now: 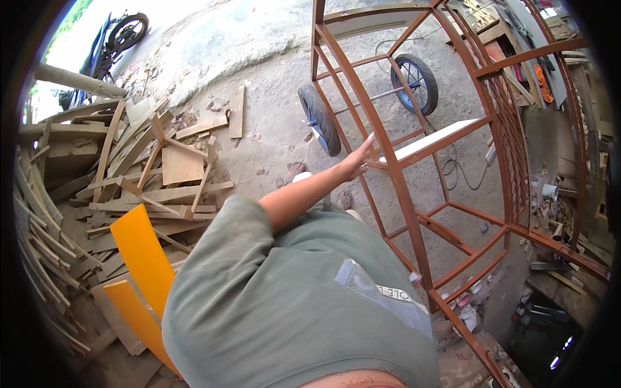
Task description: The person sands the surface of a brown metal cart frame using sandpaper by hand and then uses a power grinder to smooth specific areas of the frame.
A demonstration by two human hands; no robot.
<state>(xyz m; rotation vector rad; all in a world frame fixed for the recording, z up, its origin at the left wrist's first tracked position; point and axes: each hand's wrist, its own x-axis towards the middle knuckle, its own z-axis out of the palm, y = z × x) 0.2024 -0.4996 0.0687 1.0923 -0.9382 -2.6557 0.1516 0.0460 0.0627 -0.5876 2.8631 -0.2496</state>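
My left hand [358, 160] reaches across to a tall brown frame [370, 107] of narrow bars. One finger points up along the post and the others spread toward the crossbar. The fingers are apart and seem to rest against the frame, not wrapped round it. Beside the hand, a white panel [435, 140] lies on a crossbar inside the frame. Two black-tyred wheels with blue rims, a near wheel [319, 120] and a far wheel [414, 84], stand by the frame, with a metal axle [369, 103] between them. My right hand does not show.
Scrap wood [152, 187] is heaped at the left, with two yellow curved boards [143, 255] in front. A motorcycle [110, 48] stands at the far left. A dark cable [456, 171] lies on the concrete floor. Timber and clutter [576, 213] line the right side.
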